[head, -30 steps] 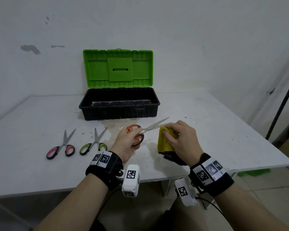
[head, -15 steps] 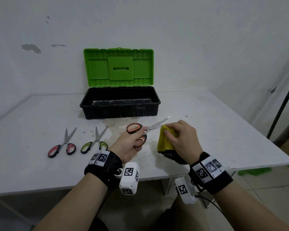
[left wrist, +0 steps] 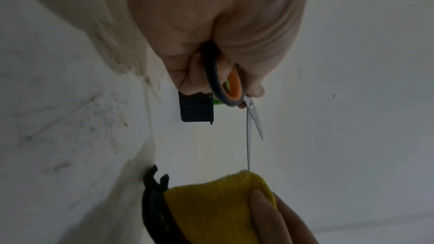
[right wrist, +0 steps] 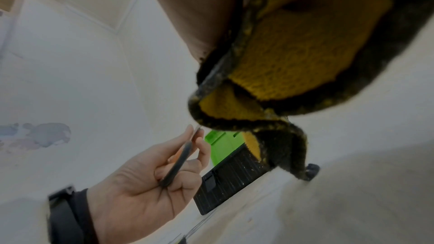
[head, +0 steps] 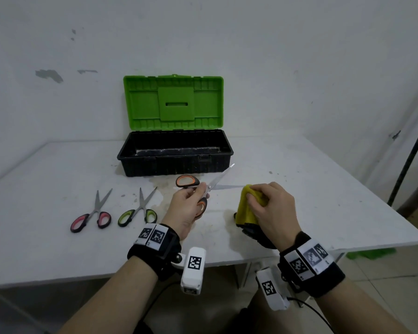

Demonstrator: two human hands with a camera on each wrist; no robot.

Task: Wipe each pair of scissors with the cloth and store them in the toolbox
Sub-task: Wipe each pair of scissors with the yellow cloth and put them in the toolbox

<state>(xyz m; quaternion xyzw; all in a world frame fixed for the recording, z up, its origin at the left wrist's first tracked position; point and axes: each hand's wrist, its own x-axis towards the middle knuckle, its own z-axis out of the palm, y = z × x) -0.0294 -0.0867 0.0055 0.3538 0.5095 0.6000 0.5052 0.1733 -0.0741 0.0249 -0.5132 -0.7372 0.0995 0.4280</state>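
Note:
My left hand point(head: 191, 201) grips the orange-handled scissors point(head: 188, 182) above the table, blades spread apart; one blade points up toward the toolbox, the other runs right to the cloth. My right hand point(head: 268, 203) pinches the yellow and black cloth point(head: 247, 208) around the tip of that lower blade. In the left wrist view the scissors point(left wrist: 231, 88) hang from my fingers with the thin blade ending at the cloth point(left wrist: 218, 207). The cloth point(right wrist: 305, 49) fills the right wrist view. The black toolbox point(head: 176, 162) stands open behind, green lid point(head: 174, 102) upright.
Pink-handled scissors point(head: 92, 213) and green-handled scissors point(head: 140, 208) lie side by side on the white table point(head: 46, 184), left of my left hand. The toolbox sits against the wall. A dark pole point(head: 410, 153) leans at the right beyond the table's edge.
The scissors' blades have spread apart, and my right hand with the cloth has slid rightward along the lower blade to its tip.

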